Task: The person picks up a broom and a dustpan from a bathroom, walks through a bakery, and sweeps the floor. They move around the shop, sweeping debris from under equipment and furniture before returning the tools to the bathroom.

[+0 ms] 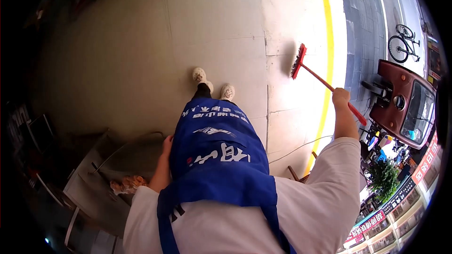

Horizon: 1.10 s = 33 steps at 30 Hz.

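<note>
A red broom (320, 79) is in my right hand (341, 97), whose fingers wrap round the handle near its upper end. The broom's red head with dark bristles (298, 61) is at or just above the pale floor, left of the yellow line. My left hand (167, 145) hangs beside the blue apron (221, 150), at its left edge; its fingers are mostly hidden, so what they do cannot be made out. Two white shoes (228, 92) show beyond the apron on the floor.
A metal counter or cart (89, 183) with a crumpled orange-brown item (128, 184) stands at the lower left. A thin cable (301, 147) crosses the floor near wooden legs (294, 173). To the right are a maroon vehicle (400, 99), a bicycle (402, 46) and a green plant (383, 178).
</note>
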{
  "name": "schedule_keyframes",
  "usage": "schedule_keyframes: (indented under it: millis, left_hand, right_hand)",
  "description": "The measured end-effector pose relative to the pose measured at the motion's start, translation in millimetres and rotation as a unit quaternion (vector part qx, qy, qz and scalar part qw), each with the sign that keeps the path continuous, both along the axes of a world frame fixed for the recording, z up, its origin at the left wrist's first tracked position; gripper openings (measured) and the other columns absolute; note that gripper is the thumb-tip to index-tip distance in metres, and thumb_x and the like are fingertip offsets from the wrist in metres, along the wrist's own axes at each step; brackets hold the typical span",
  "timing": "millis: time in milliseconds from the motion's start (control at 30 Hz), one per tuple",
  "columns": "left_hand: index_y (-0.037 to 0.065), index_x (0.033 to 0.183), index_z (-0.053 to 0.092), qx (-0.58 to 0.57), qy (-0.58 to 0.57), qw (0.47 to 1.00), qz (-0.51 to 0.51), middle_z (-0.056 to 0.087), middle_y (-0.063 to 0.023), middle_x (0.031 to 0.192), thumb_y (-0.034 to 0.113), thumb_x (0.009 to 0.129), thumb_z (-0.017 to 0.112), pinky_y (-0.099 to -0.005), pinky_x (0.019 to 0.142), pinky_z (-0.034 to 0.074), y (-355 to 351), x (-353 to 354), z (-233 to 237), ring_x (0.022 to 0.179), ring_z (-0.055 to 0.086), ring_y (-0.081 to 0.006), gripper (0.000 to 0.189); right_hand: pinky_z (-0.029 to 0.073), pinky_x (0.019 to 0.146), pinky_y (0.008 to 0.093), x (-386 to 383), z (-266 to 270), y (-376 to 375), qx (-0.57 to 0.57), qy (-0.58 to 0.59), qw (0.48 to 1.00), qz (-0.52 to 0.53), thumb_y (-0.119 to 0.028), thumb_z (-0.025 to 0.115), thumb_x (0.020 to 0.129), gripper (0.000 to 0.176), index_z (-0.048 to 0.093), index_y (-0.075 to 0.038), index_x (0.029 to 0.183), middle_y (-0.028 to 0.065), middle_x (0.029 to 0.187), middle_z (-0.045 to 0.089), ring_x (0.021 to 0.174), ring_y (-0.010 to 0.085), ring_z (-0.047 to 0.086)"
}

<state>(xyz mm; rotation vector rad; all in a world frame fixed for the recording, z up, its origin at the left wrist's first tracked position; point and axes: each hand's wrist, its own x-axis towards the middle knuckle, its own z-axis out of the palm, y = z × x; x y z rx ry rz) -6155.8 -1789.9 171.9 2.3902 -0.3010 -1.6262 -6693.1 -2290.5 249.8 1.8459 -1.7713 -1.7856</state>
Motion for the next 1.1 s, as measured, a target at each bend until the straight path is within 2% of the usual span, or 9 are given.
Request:
schedule_keyframes:
  millis: [133, 267, 333, 367, 567, 633, 767, 900, 1100]
  left_hand:
    - [-0.001, 0.103, 0.053, -0.064, 0.045, 0.997, 0.03, 0.059, -0.0115, 0.095, 0.022, 0.082, 0.048, -0.0278, 0.078, 0.041, 11.2, 22.6, -68.1, 0.087, 0.055, -0.0185, 0.032]
    - [0.0, 0.099, 0.055, -0.009, 0.076, 0.993, 0.094, 0.059, -0.0077, 0.088, 0.024, 0.08, 0.049, -0.0271, 0.071, 0.043, -21.4, 34.8, -82.3, 0.078, 0.056, -0.0155, 0.032]
    - [0.0, 0.097, 0.056, 0.033, 0.058, 0.995, 0.076, 0.059, -0.0065, 0.084, 0.025, 0.079, 0.05, -0.0268, 0.066, 0.043, -45.1, 49.6, -87.8, 0.072, 0.055, -0.0143, 0.031]
    - [0.001, 0.094, 0.056, 0.031, 0.064, 0.988, 0.134, 0.058, -0.0048, 0.079, 0.025, 0.078, 0.05, -0.0268, 0.062, 0.044, -55.7, 52.0, -89.2, 0.067, 0.054, -0.013, 0.03]
    - [0.004, 0.095, 0.056, -0.04, 0.038, 0.984, 0.169, 0.058, -0.0029, 0.079, 0.024, 0.078, 0.051, -0.0223, 0.055, 0.041, -138.3, 65.2, -33.4, 0.065, 0.053, -0.0093, 0.027]
    - [0.005, 0.096, 0.055, -0.027, 0.018, 0.98, 0.196, 0.058, -0.0021, 0.079, 0.023, 0.079, 0.052, -0.0207, 0.053, 0.04, -138.5, 65.4, -28.0, 0.065, 0.053, -0.0085, 0.026]
    - [0.007, 0.099, 0.053, -0.037, -0.003, 0.973, 0.229, 0.057, -0.0011, 0.079, 0.023, 0.081, 0.051, -0.0201, 0.051, 0.04, -96.3, 61.8, -33.2, 0.065, 0.052, -0.0083, 0.024]
    - [0.006, 0.102, 0.053, 0.027, 0.012, 0.977, 0.212, 0.057, -0.0025, 0.083, 0.022, 0.082, 0.05, -0.0218, 0.058, 0.042, -68.0, 30.0, -12.7, 0.07, 0.052, -0.0093, 0.026]
    - [0.007, 0.104, 0.054, 0.012, 0.038, 0.999, -0.011, 0.058, -0.0038, 0.086, 0.023, 0.082, 0.049, -0.0237, 0.064, 0.043, -87.3, -33.5, -21.2, 0.074, 0.054, -0.0108, 0.028]
  right_hand:
    - [0.047, 0.071, 0.038, 0.1, 51.9, 29.0, -0.122, -0.064, 0.98, -0.143, -0.037, 0.041, 0.084, 0.038, 0.06, -0.006, 0.091, 0.013, 0.091, 0.06, 0.085, 0.0281, 0.058]
    - [0.044, 0.068, 0.0445, 28.8, 102.0, 62.2, -0.127, -0.129, 0.976, -0.117, -0.041, 0.037, 0.084, 0.047, 0.059, 0.0, 0.08, 0.0201, 0.082, 0.059, 0.078, 0.0365, 0.056]
    - [0.044, 0.067, 0.0445, 55.3, 95.1, 62.2, -0.127, -0.192, 0.965, -0.126, -0.04, 0.037, 0.084, 0.045, 0.058, -0.001, 0.08, 0.0206, 0.081, 0.059, 0.077, 0.0375, 0.056]
    - [0.044, 0.067, 0.0438, 79.3, 88.7, 59.6, -0.115, -0.215, 0.962, -0.126, -0.04, 0.037, 0.084, 0.044, 0.057, -0.001, 0.078, 0.0208, 0.079, 0.059, 0.076, 0.0371, 0.056]
    - [0.044, 0.069, 0.0432, 237.0, -57.7, 3.4, 0.001, -0.397, 0.913, -0.094, -0.033, 0.036, 0.084, 0.041, 0.058, 0.001, 0.079, 0.0222, 0.078, 0.058, 0.075, 0.0355, 0.057]
    - [0.044, 0.073, 0.0418, 298.7, -112.7, -16.3, 0.03, -0.425, 0.901, -0.079, -0.033, 0.038, 0.082, 0.041, 0.058, 0.002, 0.082, 0.0213, 0.083, 0.059, 0.08, 0.034, 0.057]
    - [0.045, 0.074, 0.038, 400.2, -150.6, -37.0, 0.102, -0.423, 0.897, -0.08, -0.031, 0.04, 0.082, 0.034, 0.059, -0.004, 0.091, 0.0155, 0.091, 0.059, 0.084, 0.0304, 0.057]
    - [0.045, 0.077, 0.0348, 349.7, -166.0, -48.8, 0.125, -0.405, 0.905, -0.017, -0.033, 0.041, 0.083, 0.034, 0.059, -0.007, 0.096, 0.0114, 0.096, 0.059, 0.092, 0.025, 0.056]
    - [0.044, 0.077, 0.0336, 109.9, -91.7, -117.1, 0.102, -0.281, 0.954, -0.015, -0.036, 0.039, 0.085, 0.035, 0.056, -0.008, 0.095, 0.0094, 0.091, 0.06, 0.089, 0.0231, 0.056]
